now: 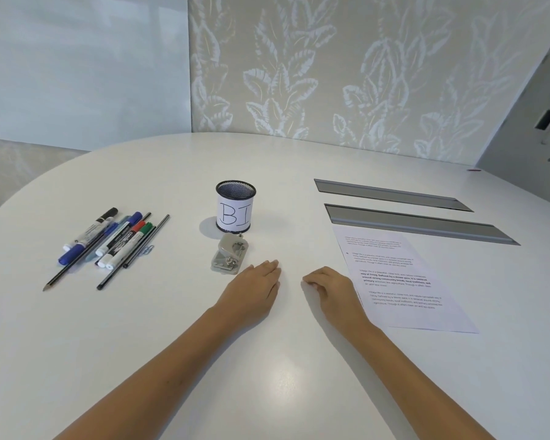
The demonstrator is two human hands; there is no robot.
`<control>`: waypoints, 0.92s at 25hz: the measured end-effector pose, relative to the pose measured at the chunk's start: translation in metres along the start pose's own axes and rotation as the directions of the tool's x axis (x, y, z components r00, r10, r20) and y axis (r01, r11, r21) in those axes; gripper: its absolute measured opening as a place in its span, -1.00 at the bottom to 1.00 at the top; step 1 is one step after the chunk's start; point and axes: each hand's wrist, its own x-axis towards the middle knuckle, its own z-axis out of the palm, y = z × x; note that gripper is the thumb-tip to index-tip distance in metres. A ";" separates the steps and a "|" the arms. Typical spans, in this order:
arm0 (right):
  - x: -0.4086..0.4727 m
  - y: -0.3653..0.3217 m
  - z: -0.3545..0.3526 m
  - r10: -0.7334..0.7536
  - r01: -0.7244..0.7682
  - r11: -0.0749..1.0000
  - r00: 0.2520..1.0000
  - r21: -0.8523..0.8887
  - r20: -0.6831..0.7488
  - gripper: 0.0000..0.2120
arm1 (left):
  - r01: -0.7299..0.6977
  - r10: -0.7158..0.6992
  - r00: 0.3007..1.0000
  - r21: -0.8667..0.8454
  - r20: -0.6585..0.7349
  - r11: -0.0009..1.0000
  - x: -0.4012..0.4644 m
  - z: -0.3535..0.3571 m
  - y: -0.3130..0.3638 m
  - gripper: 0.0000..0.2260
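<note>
Nothing gripped: left hand [254, 290] lies flat on the table [283, 376], fingers straight and together, just right of the hole punch [229, 254]; right hand [334, 290] rests loosely curled, holding nothing, at the left edge of the printed sheet [404, 281]. Risks, left to right: the loose pens [108, 239] would likely roll if bumped, and the punch sits right in front of the mesh cup [235, 206], so a fast grab could knock the cup. The sheet is unweighted, so a dragging right wrist could skew it toward the table slots [419, 223].
</note>
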 end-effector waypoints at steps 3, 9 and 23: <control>-0.004 0.002 -0.001 0.265 -0.220 0.931 0.956 0.291 -0.124 -0.78 | 0.007 -0.007 1.000 -0.008 0.003 1.000 -0.001 -0.001 0.001 -0.60; -0.005 -0.002 0.001 -0.063 0.081 0.982 0.993 -0.171 0.104 -0.69 | 0.015 -0.015 1.000 -0.008 0.011 1.000 0.000 -0.001 0.000 -0.60; 0.041 -0.006 -0.018 0.153 -0.133 0.984 0.972 -0.121 0.175 -0.80 | 0.006 -0.006 1.000 -0.016 0.008 1.000 0.001 -0.001 -0.002 -0.60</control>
